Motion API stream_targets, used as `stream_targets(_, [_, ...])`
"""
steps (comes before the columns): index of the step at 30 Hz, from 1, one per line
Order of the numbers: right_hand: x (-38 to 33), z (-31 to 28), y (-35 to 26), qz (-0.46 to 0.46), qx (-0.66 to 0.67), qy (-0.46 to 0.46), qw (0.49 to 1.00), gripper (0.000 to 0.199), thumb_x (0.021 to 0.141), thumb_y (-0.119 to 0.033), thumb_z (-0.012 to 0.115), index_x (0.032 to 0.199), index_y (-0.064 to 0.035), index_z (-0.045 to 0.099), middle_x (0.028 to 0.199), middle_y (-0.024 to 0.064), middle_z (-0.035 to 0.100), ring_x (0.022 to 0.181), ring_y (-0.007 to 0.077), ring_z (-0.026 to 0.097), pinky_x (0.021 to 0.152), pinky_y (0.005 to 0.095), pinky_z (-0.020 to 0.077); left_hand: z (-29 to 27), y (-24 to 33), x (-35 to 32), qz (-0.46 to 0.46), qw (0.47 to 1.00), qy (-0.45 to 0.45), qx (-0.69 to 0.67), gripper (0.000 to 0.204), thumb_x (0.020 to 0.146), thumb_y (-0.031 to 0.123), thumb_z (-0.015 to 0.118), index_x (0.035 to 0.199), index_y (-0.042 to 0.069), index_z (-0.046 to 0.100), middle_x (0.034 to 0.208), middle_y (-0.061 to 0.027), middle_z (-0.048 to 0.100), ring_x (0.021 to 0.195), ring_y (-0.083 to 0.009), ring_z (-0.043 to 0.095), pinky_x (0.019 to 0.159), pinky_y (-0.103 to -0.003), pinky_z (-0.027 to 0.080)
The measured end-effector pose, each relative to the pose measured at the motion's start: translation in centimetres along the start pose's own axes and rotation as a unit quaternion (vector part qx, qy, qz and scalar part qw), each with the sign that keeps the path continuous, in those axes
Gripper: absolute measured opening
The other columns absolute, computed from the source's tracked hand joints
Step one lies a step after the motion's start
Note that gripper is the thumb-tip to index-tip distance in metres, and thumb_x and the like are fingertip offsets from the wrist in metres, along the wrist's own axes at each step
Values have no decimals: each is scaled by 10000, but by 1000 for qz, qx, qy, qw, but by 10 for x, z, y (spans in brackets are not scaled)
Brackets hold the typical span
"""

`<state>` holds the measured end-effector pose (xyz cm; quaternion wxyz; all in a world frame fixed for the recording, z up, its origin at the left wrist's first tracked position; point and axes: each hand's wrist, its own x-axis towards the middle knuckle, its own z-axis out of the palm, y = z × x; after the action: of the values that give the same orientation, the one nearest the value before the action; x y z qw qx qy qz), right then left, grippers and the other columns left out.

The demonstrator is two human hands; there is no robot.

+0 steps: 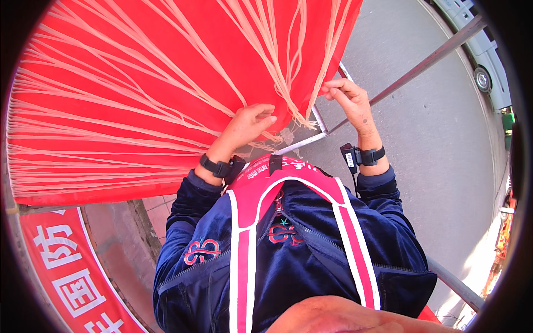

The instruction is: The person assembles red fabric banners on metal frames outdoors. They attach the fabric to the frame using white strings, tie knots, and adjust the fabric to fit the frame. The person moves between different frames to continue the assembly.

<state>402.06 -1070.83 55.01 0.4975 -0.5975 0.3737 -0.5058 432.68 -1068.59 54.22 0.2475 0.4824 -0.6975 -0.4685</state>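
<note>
A broad red cloth (127, 130) stretches in front of me, with many pale strands (183, 83) fanning across it toward a knotted, ragged end (304, 121). My left hand (248, 125) hovers over the strands at the cloth's near edge. Its fingers are loosely bent, with a gap between them and the thumb, and nothing shows in between. At the cloth's right edge, my right hand (351, 102) has thumb and fingertips brought together on a bundle of pale strands (327, 61). Black bands with small devices circle both wrists.
A metal frame (322, 132) with a slanting pole (422, 60) stands at the right. Beyond lies grey pavement (422, 144), with a parked vehicle (486, 61) at the far right. A red banner with white characters (83, 266) hangs at the lower left.
</note>
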Motion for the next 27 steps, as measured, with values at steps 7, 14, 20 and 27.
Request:
stream_targets(7, [33, 60, -71, -111, -15, -21, 993, 209, 958, -36, 582, 1150, -3, 654, 1003, 86, 706, 860, 108, 650, 789, 246, 525, -16, 92, 4, 230, 927, 274, -111, 333, 876, 80, 713, 1173, -38, 617, 1040, -133, 679, 1008, -217, 680, 850, -304, 556])
stream_targets(14, [63, 87, -77, -80, -23, -6, 997, 279, 940, -83, 642, 1211, -20, 626, 898, 3, 667, 754, 43, 580, 647, 190, 464, -16, 107, 27, 206, 927, 259, -178, 232, 896, 87, 698, 1100, -14, 655, 1041, -102, 684, 925, -142, 667, 805, -263, 530])
stream_targets(20, [56, 95, -65, -107, 28, -10, 994, 257, 925, -101, 670, 1171, -29, 650, 950, 16, 687, 825, 61, 618, 686, 191, 486, -19, 97, 20, 228, 925, 288, -100, 216, 897, 84, 685, 1097, 4, 689, 950, -55, 663, 887, -112, 638, 786, -252, 504])
stream_targets(27, [44, 101, -47, -120, -23, -21, 992, 208, 898, -66, 687, 1102, -29, 673, 956, 31, 693, 837, 80, 630, 723, 219, 500, -16, 82, 12, 209, 939, 253, -100, 230, 932, 77, 641, 1146, 0, 675, 1034, -62, 656, 969, -133, 632, 848, -256, 499])
